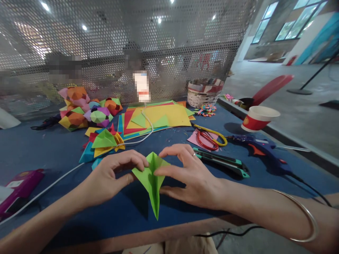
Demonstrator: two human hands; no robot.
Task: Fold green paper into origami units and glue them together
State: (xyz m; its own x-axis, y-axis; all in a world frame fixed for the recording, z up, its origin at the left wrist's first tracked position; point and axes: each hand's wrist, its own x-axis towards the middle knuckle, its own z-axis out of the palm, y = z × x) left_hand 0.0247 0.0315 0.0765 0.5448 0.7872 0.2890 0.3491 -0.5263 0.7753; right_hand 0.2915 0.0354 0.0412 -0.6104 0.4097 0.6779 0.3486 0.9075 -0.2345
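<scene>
A bright green folded paper stands between my two hands near the front edge of the blue table, its long narrow point toward me and a deep crease down its middle. My left hand is closed on its left flap, fingertips on top and thumb at the side. On the right flap rest the fingers of my right hand, with the thumb low beside the paper. Left of and beyond my left hand lies a pile of folded paper pieces in green, yellow, red and blue.
Coloured paper sheets lie at the back, beside several paper balls. To the right are scissors, a utility knife, a corded glue gun and a paper cup. A white cable crosses the table. A woven basket stands by the mesh screen.
</scene>
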